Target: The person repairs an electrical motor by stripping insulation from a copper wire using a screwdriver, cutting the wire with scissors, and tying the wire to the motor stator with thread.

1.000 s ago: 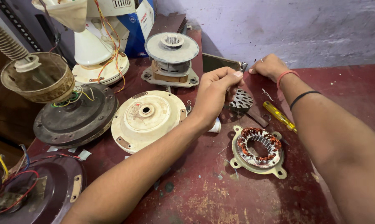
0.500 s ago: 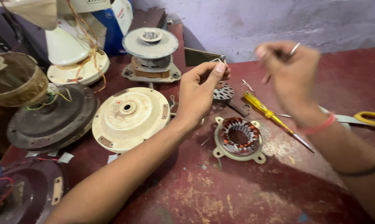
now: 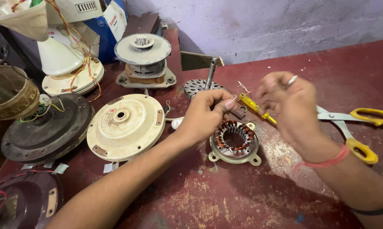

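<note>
A worn maroon table [image 3: 251,199] (paint flaking) carries a stator [image 3: 235,142], scissors [image 3: 352,127] and a cream cover [image 3: 125,126].

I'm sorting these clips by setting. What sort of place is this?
Likely a fan repair workshop: a copper-wound motor core, a cream fan motor cover and a yellow screwdriver lie on a worn red bench.

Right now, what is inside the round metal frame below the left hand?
Inside the round metal frame sits a ring of copper windings around an open centre hole. The left hand hovers over its upper edge, so the windings' far side is partly covered.
</note>
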